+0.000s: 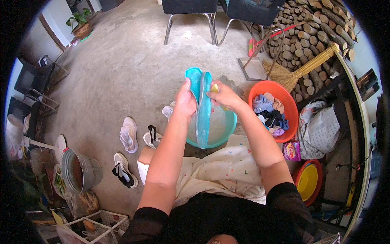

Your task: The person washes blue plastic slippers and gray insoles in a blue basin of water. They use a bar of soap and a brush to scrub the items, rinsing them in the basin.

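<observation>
Both hands are over a turquoise basin (232, 127) of cloudy water. My left hand (186, 99) grips a turquoise item (204, 117), apparently rubber or plastic footwear; its long narrow edge faces up, and a rounded part rises by my left fingers. Whether it is one piece or two is unclear. My right hand (225, 95), at its right side, is closed round a small yellow object (215, 88), mostly hidden, perhaps soap or a brush. A pale shoe (129, 135) and a black-and-white shoe (123, 170) lie on the floor to the left, with another black-and-white shoe (152, 138) nearer the basin.
An orange basin (251, 94) of clothes stands right of the turquoise one, near a purple packet (292, 151) and plastic bags (320, 131). A straw broom (304, 68), dustpan (254, 69) and stacked logs (304, 45) are beyond. A metal bucket (94, 172) stands left.
</observation>
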### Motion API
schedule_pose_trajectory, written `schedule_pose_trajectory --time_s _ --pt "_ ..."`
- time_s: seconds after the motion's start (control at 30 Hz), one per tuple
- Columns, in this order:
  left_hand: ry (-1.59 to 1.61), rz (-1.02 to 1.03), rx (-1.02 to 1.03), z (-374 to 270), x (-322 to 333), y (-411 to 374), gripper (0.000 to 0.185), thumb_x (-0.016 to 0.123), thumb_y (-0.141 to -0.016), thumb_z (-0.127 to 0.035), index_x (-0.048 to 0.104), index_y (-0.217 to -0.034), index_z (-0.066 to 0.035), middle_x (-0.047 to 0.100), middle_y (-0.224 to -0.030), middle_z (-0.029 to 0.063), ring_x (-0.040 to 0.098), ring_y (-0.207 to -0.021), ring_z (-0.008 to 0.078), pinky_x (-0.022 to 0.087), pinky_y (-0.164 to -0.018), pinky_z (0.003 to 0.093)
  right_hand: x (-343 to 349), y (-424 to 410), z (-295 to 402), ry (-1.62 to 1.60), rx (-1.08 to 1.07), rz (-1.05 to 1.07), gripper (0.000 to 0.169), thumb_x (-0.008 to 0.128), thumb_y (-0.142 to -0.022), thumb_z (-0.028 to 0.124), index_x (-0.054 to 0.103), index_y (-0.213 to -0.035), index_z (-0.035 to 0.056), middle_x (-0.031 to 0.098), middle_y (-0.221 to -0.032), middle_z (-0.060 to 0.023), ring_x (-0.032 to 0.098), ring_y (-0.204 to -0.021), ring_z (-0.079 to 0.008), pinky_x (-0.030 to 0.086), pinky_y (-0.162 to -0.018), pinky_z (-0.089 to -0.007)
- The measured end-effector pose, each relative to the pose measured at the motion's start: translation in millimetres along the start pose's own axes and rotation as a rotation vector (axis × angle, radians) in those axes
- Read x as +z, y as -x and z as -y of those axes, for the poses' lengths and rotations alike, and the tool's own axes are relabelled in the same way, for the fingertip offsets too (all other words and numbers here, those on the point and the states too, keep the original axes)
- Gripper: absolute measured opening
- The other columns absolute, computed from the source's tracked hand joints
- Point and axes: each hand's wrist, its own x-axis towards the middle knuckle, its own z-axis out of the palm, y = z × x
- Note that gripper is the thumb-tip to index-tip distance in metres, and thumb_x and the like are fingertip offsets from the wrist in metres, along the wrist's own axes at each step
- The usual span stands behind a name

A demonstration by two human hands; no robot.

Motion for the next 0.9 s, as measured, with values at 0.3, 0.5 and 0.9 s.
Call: schedule_pose_trajectory --time_s 0.3,0.5,0.9 --pt "0.042 0.258 -0.125 2.1 -6.0 0.8 0.052 0.057 -0.088 -0.022 0.041 -0.136 -0.008 0.058 -0.120 0.0210 0.064 -0.100 0.0392 0.057 -0.080 0.0550 2.0 -7.8 -7.5 -0.342 0.129 -0.038 0.019 0.065 -0.091 0.016 0.055 -0.102 0.0046 0.053 -0.071 -0.0020 0.049 -0.053 -0.0104 0.040 -0.045 -0.0250" --pt "0.004 0.318 -0.077 7.7 -16.6 -6.0 0.071 0.051 -0.066 -0.002 0.039 -0.136 -0.004 0.059 -0.115 0.0242 0.065 -0.096 0.0421 0.055 -0.084 0.0576 -7.3 1.5 15.0 -0.144 -0.158 -0.386 0.017 0.062 -0.094 0.018 0.056 -0.101 0.0037 0.060 -0.078 -0.0062 0.059 -0.066 -0.0136 0.050 -0.057 -0.0299" --pt "-0.032 0.138 -0.089 25.9 -1.9 10.9 0.070 0.050 -0.063 -0.003 0.048 -0.133 -0.009 0.060 -0.104 0.0129 0.066 -0.084 0.0270 0.057 -0.076 0.0391 14.4 -13.6 21.7 0.603 -0.917 -0.375 0.025 0.050 -0.085 -0.006 0.061 -0.105 0.0047 0.061 -0.101 -0.0161 0.059 -0.102 -0.0332 0.047 -0.090 -0.0385"
